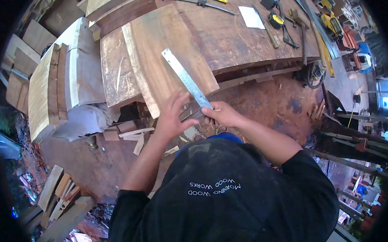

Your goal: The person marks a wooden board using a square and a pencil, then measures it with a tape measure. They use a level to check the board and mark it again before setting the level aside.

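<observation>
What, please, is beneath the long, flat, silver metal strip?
A wide brown wooden board shows on both sides of the metal strip; the surface directly beneath it is hidden.

The right hand (225, 114) covers the near end of the metal ruler (185, 80), whose markings are too small to read. Below the hands, the black shirt (231, 175) hides most of the feet (198, 138). Ahead of the left hand (173, 115), a thick wooden block (122, 14) runs off the top edge, as does the worktop (238, 41). Far right of the right hand, the clutter (364, 61) blurs; dark rounding hides the corners.
</observation>
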### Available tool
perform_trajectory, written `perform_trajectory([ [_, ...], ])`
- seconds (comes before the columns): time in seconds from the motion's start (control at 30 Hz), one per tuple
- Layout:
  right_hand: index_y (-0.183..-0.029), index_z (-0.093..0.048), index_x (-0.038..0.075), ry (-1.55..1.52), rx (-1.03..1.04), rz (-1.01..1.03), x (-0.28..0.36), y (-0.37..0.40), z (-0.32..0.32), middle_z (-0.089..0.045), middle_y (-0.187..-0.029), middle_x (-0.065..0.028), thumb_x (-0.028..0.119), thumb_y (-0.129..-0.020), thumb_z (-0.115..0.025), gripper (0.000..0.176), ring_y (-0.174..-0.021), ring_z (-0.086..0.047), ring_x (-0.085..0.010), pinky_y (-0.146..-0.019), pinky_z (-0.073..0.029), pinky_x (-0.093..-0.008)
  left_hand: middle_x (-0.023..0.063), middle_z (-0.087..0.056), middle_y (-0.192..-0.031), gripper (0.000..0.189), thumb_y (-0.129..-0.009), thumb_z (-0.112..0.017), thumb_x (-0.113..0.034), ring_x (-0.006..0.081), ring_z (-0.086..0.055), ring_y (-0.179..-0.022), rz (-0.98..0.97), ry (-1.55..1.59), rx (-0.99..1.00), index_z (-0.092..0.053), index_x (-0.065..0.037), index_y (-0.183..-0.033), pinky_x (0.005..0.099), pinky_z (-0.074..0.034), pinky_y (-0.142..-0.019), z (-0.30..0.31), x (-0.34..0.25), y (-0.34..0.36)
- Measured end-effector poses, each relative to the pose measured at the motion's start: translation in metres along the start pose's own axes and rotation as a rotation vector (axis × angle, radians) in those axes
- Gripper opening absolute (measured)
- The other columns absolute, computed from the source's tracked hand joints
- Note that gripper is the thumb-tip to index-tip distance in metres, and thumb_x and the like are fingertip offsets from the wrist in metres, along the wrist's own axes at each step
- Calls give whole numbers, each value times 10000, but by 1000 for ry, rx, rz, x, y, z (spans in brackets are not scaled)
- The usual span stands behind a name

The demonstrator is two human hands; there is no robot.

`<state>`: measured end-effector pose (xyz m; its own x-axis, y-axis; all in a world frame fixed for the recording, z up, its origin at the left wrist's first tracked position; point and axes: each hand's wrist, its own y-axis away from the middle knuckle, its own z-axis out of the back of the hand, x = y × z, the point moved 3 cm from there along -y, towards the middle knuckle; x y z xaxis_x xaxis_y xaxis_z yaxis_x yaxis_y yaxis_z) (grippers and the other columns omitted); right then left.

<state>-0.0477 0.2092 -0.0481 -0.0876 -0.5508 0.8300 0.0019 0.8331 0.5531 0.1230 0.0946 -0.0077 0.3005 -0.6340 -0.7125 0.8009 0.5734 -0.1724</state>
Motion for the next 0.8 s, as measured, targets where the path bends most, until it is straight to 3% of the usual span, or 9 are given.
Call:
perform_trajectory([
  [0.13, -889, -644, 38, 76, -57, 113, 26, 6, -3, -652, -723, -19, 331, -970, -557, 316, -667, -591, -96, -633, -477, -275, 199, -536, -1291, 679, -701, -816, -269, 375, -519, -1196, 0, 56, -38, -525, -88, -1286, 430, -441, -983, 1, -9, 17],
  [0.2, -867, -647, 42, 120, -110, 95, 45, 9, 2, -655, -727, -17, 334, -972, -552, 324, -679, -600, -99, -637, -483, -276, 175, -630, -1100, 583, -723, -796, -230, 354, -613, -1022, 122, 136, 59, -561, -72, -1233, 414, -493, -866, -10, 0, 13],
  [0.3, -925, -656, 42, 115, -113, 129, 54, 7, 15, -650, -734, -7, 335, -973, -548, 316, -659, -587, -83, -596, -466, -248, 146, -655, -947, 453, -777, -741, -211, 334, -635, -900, 43, 106, -25, -585, -81, -1182, 410, -493, -807, -10, -5, -4],
  [0.43, -980, -665, 42, 143, -138, 185, 66, 5, 36, -643, -753, -7, 324, -969, -555, 303, -668, -582, -78, -584, -464, -239, 143, -650, -987, 418, -794, -718, -226, 331, -624, -918, -29, 100, -28, -590, -79, -1163, 406, -488, -815, -15, -9, -31],
  [0.47, -989, -669, 40, 88, -161, 235, 66, 4, 46, -640, -748, -12, 322, -965, -559, 304, -680, -586, -83, -597, -471, -247, 155, -636, -1038, 442, -785, -725, -232, 342, -608, -967, -79, 98, -38, -587, -64, -1170, 415, -482, -851, -16, -11, -41],
  [0.53, -1005, -656, 51, 33, -176, 125, 65, -1, 72, -641, -769, -3, 316, -968, -553, 286, -695, -587, -79, -593, -471, -247, 166, -605, -1125, 477, -773, -728, -266, 361, -564, -1056, -136, -3, -63, -580, -49, -1172, 446, -442, -923, -25, -10, -64],
  [0.57, -999, -645, 51, 16, -172, 200, 53, -14, 93, -636, -753, 4, 328, -968, -550, 294, -665, -586, -83, -578, -472, -252, 165, -588, -1161, 489, -771, -723, -294, 369, -536, -1097, -134, -111, -91, -576, -49, -1168, 469, -410, -961, -30, -4, -71],
  [0.63, -994, -640, 46, 24, -245, 169, 55, -23, 137, -634, -743, 2, 335, -966, -552, 303, -645, -586, -87, -571, -474, -257, 191, -526, -1263, 505, -786, -713, -309, 391, -468, -1193, -45, -97, -137, -564, -48, -1191, 488, -355, -1028, -36, 19, -85],
  [0.8, -1019, -616, 25, 199, -332, 201, 58, -53, 261, -636, -759, -22, 327, -976, -547, 313, -671, -591, -102, -605, -489, -273, 221, -461, -1357, 496, -854, -660, -323, 414, -385, -1288, 263, -508, -272, -545, -52, -1253, 496, -307, -1080, -27, 32, -111],
])
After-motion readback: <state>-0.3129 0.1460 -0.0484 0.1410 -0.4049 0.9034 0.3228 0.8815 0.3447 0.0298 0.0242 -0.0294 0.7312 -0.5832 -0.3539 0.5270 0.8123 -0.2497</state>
